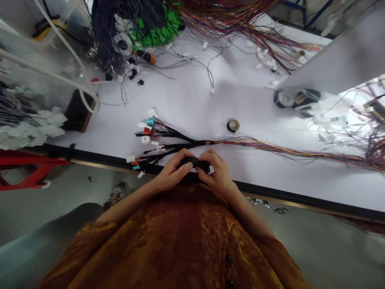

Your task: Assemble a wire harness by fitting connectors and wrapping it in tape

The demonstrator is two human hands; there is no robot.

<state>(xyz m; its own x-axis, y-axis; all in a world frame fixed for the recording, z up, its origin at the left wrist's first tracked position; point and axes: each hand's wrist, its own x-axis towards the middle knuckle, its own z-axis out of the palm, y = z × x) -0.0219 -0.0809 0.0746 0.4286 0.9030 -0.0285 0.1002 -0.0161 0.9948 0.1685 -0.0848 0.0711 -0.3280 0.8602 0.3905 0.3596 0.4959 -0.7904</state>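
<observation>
At the table's near edge, my left hand [177, 168] is closed, thumb and fingers pinching a stretch of black tape [194, 162]. My right hand [217, 170] grips the roll of black tape, whose pale inner ring [211, 169] shows between the fingers. Just beyond both hands lies a wire harness [198, 142]. Its black-wrapped branches fan out leftward to white, red and blue connectors [147, 131]. To the right, its loose yellow, red and dark wires [279, 149] run unwrapped along the table. Another tape roll [233, 125] rests behind the harness.
Green connectors [159, 32] on dark wires and a bundle of red wires [228, 16] lie at the back. White connectors [36, 126] pile up at the left beside a dark box [78, 110]. A grey post [333, 52] rises at the right. A red frame [27, 168] stands below left.
</observation>
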